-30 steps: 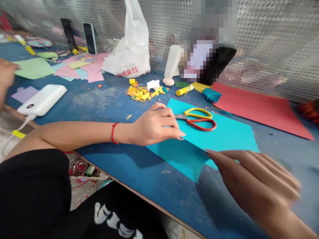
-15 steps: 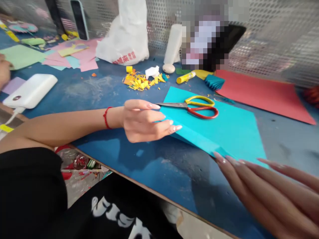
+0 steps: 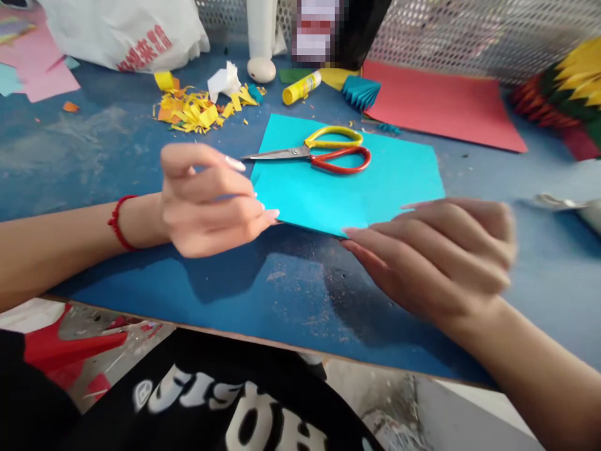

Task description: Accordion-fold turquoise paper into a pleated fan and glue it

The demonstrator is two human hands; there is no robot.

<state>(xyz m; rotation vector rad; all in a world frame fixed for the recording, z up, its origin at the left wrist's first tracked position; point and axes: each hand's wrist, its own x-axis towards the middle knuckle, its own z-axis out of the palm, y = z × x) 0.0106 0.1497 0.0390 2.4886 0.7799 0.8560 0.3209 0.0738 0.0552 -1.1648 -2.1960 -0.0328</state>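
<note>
A sheet of bright turquoise paper lies on the blue table, its near edge between my two hands. My left hand, fingers curled, grips the paper's near left edge. Closer to the middle of that edge, my right hand pinches the paper, thumb below and fingers on top. Scissors with one yellow and one red handle rest on the sheet. Their blades are nearly closed and point left, the tip close to my left fingertips. The underside of the paper is hidden.
Behind the paper are yellow paper scraps, a yellow glue stick, a pleated teal paper piece and a red sheet. A white plastic bag stands back left. A multicoloured paper ornament sits far right.
The view has swung to the right. My right hand has come in along the paper's near edge, closer to my left hand. The folded strip along that edge no longer shows.
</note>
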